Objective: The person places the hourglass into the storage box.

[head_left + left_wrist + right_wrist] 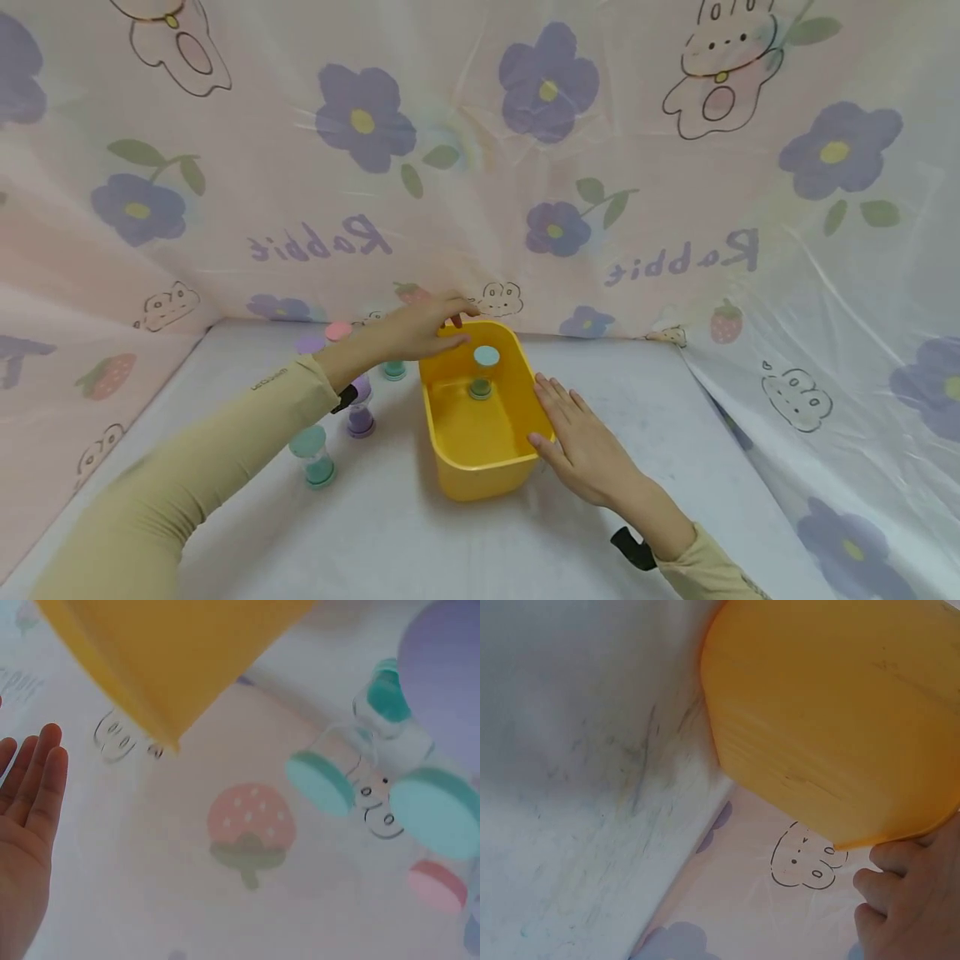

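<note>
A yellow plastic bin (483, 475) stands on the white table with one sand timer (486, 357), light-blue capped, upright inside it. My left hand (423, 327) is over the bin's far left corner; its fingers are extended and grip nothing, as the left wrist view also shows. My right hand (585, 446) rests along the bin's right rim, fingers stretched out and thumb near the front right corner. In the right wrist view its fingers (881, 889) lie against the bin's outer wall (832, 727).
Left of the bin stand more sand timers: a teal one (312, 457), a purple one (361, 417) and a green one (393, 369), partly behind the left arm. Farther back are a pink cap (338, 332) and a purple cap (310, 344). A printed curtain (465, 208) borders the table.
</note>
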